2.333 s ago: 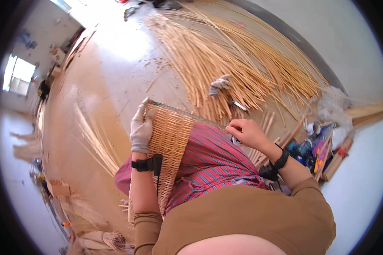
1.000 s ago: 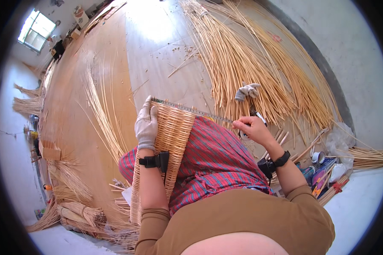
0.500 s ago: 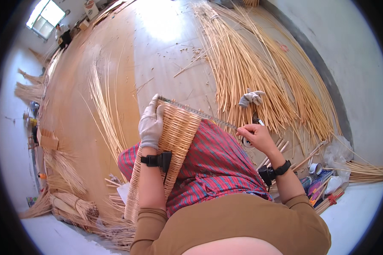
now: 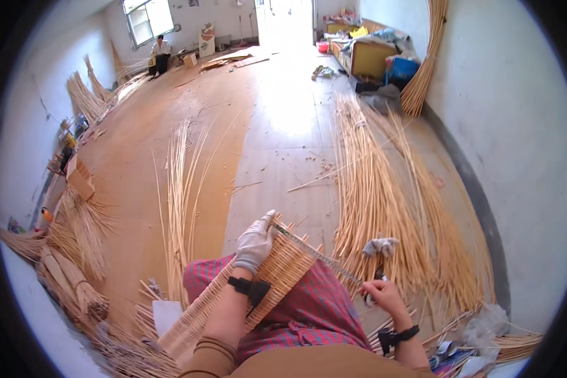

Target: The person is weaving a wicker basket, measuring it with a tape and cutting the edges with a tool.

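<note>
A woven wicker panel (image 4: 290, 272) lies slanted across my lap, over a red and blue striped cloth (image 4: 334, 309). My left hand (image 4: 256, 242), in a pale work glove, is closed on the panel's far corner and the end of a measuring tape there. From that corner the tape measure (image 4: 317, 253) stretches taut along the panel's far edge and beyond it, down to the right. My bare right hand (image 4: 384, 297) pinches the tape at its other side, off the panel. A round part of the tape measure shows partly beneath those fingers.
Right of the panel lies a large bundle of peeled canes (image 4: 378, 201), with a grey glove (image 4: 380, 246) on its near end. Thinner canes (image 4: 177, 208) lie ahead on the left. More bundles (image 4: 75, 283) line the left wall. A person (image 4: 160, 55) sits far back left.
My view has tilted up, bringing the doorway and far furniture into sight. Both hands keep their hold, with the tape still stretched along the panel's edge.
</note>
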Demonstrator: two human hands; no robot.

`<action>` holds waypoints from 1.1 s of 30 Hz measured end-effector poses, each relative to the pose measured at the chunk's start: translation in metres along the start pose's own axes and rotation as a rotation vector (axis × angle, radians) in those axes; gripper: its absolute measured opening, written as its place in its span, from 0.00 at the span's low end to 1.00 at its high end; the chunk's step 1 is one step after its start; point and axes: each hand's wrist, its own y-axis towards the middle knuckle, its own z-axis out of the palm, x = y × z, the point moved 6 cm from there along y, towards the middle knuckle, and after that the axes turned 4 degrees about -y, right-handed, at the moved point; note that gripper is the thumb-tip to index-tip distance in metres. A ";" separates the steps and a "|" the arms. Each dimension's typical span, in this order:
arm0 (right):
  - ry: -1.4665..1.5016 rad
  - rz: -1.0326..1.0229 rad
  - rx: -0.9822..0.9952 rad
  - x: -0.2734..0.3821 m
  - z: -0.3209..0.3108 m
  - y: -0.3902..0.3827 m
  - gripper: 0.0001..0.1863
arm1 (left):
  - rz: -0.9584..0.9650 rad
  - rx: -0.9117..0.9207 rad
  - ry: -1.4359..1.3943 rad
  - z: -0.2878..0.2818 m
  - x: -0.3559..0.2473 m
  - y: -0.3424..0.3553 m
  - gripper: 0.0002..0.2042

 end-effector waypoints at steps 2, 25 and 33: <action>0.132 0.089 0.088 0.004 0.004 -0.002 0.20 | -0.003 -0.024 -0.042 -0.009 -0.007 0.001 0.28; 0.132 -0.309 -0.038 0.131 0.006 0.028 0.06 | 0.127 0.278 -0.112 -0.025 -0.062 -0.112 0.18; -0.034 -0.236 0.258 0.144 0.073 0.031 0.06 | -0.074 -0.536 -0.263 -0.150 0.025 -0.212 0.11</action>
